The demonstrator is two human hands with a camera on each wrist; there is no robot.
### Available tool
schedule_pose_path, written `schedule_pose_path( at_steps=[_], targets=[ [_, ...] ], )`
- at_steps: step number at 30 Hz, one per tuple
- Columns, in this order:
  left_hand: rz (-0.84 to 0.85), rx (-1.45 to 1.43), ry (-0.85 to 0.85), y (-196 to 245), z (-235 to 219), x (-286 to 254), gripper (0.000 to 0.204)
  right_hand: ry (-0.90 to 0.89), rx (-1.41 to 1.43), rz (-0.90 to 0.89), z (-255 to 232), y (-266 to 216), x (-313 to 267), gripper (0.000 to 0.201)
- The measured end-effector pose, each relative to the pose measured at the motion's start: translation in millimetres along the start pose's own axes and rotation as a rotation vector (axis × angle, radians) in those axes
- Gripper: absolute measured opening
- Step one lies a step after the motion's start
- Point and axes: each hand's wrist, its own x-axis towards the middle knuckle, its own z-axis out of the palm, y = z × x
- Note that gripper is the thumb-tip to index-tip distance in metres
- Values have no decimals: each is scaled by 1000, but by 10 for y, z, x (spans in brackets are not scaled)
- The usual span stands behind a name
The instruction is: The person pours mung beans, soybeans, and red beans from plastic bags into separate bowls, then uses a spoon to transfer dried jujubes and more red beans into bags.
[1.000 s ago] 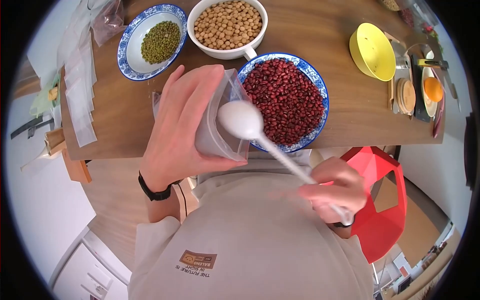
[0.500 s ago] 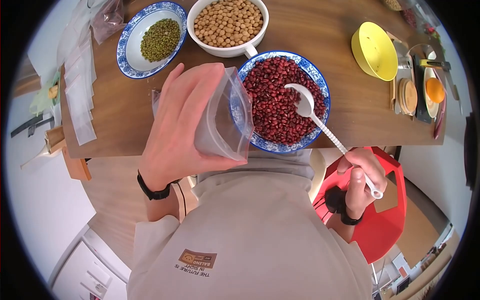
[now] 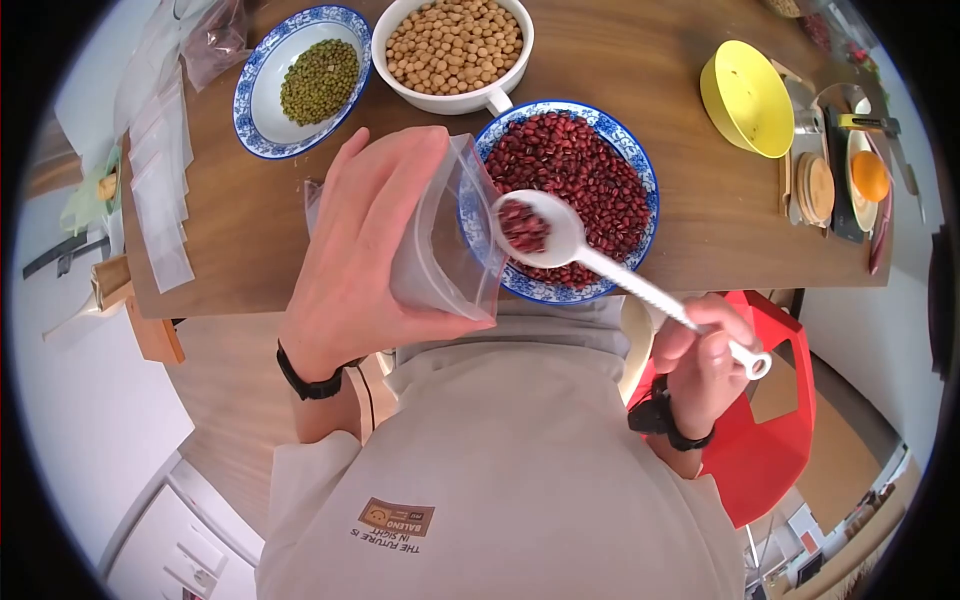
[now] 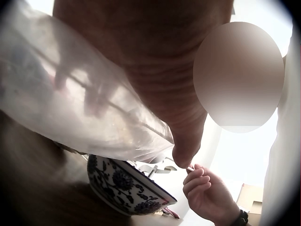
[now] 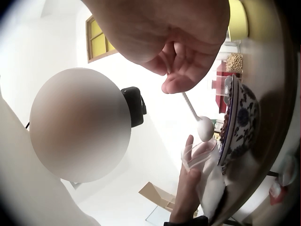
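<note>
My left hand (image 3: 365,240) grips a clear zip bag (image 3: 450,250), its mouth spread towards the right. In the left wrist view the bag (image 4: 89,103) hangs below the palm, milky and see-through. My right hand (image 3: 705,350) pinches the handle of a white spoon (image 3: 560,235). Red beans (image 3: 524,226) lie in the spoon's bowl, whose tip is right at the bag's mouth. Under the spoon stands a blue-and-white bowl (image 3: 652,215) full of red beans (image 3: 590,170); the right wrist view shows the bowl (image 5: 244,117) from the side.
Behind are a patterned bowl of green beans (image 3: 320,82) and a white handled bowl of chickpeas (image 3: 455,48). Flat clear bags (image 3: 160,210) line the table's left edge. At right stand a yellow bowl (image 3: 745,100) and a tray area with an orange (image 3: 868,178). A red chair (image 3: 770,440) is below.
The spoon came away from the bag empty, dipped into the red beans, then returned leftward to the bag's mouth carrying beans. My left hand and the bag stayed nearly still.
</note>
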Motion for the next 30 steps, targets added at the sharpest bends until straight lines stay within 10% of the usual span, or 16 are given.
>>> schedule_pose_path(
  at_steps=[7,30],
  targets=[
    [-25,10,-6,30,-29,0,132,-524,-266,-321,358,-34,229,39],
    [7,6,2,2,-2,5,130,-81,-325,-159,-256,38,77,28]
  ],
)
